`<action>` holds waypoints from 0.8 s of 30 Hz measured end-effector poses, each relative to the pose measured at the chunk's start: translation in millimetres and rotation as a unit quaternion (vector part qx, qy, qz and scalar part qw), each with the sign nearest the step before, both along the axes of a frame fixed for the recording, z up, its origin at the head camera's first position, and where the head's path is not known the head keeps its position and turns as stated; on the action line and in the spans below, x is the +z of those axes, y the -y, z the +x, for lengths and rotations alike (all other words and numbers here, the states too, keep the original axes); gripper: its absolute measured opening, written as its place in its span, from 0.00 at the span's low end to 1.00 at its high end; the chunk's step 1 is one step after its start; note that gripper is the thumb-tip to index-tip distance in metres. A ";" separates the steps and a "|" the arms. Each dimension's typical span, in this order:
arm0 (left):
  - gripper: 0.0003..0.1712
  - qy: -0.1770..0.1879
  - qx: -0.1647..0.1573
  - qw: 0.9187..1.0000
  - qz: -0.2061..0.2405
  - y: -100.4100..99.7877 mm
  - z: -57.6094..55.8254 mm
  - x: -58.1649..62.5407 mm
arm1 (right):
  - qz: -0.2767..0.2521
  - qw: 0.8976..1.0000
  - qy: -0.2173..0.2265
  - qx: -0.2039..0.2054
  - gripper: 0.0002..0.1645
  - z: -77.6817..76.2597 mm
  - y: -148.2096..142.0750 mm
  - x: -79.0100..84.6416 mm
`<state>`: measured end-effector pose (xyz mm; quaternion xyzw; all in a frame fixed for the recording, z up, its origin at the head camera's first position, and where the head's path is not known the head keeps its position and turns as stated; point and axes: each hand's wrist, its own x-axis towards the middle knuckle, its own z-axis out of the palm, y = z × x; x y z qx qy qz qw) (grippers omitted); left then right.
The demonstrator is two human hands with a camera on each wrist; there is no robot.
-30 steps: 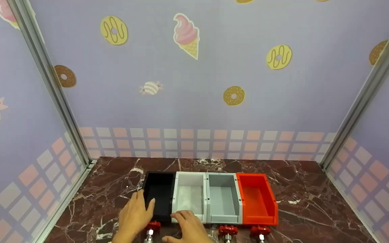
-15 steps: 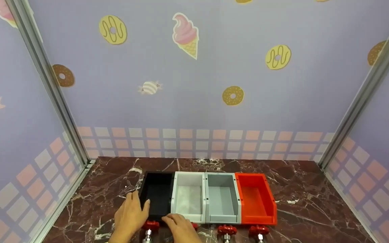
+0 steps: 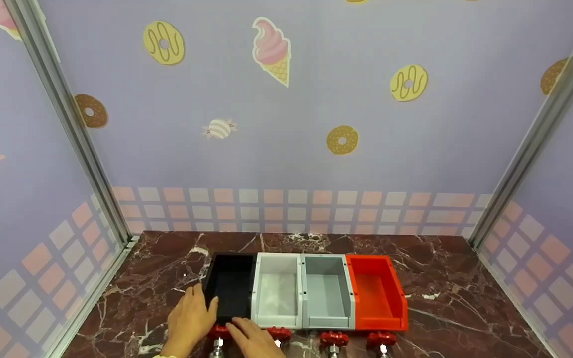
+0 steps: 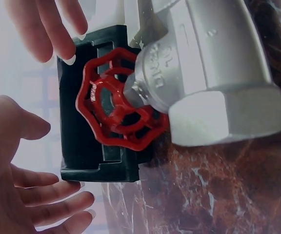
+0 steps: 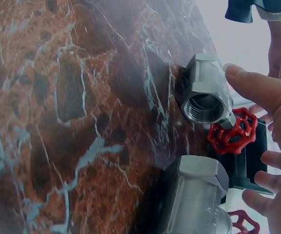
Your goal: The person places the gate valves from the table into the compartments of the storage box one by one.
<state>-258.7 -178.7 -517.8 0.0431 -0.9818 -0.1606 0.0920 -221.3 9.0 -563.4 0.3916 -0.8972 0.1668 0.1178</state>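
Observation:
My left hand (image 3: 187, 318) hovers beside the left wall of the black bin (image 3: 232, 286), fingers spread. In the left wrist view its thumb and fingers (image 4: 52, 202) stand apart from a valve's red handwheel (image 4: 116, 107). My right hand (image 3: 254, 339) is in front of the black bin, just right of the leftmost valve (image 3: 218, 343). From the right wrist, its fingers are loosely extended, with the thumb (image 5: 250, 83) beside that valve's silver threaded body (image 5: 206, 92); I cannot tell whether they touch. Neither hand holds anything.
Right of the black bin, side by side, stand a white bin (image 3: 277, 293), a grey bin (image 3: 327, 293) and a red bin (image 3: 377, 293). More red-wheeled valves (image 3: 279, 333) line the front. All rest on a dark red marbled table (image 3: 465, 298) between patterned walls.
My right hand has moved left, from in front of the white bin to the black bin, uncovering the second valve's red wheel. My left hand has shifted slightly left.

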 end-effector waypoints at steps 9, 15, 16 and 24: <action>0.31 0.002 -0.010 1.000 -0.011 3.9 -5.0 -6.0 | 0.031 0.999 0.037 -0.022 0.42 5.6 13.6 -0.7; 0.29 0.026 -0.006 1.000 -0.002 6.1 -9.2 -8.8 | 0.050 0.993 0.099 -0.041 0.43 5.8 20.5 1.6; 0.29 0.027 -0.005 1.000 0.000 6.5 -9.6 -10.0 | 0.050 0.992 0.103 -0.044 0.43 5.9 21.4 1.5; 0.28 0.050 0.004 0.999 0.014 9.8 -15.1 -18.5 | 0.058 0.992 0.101 -0.054 0.44 4.9 26.4 3.0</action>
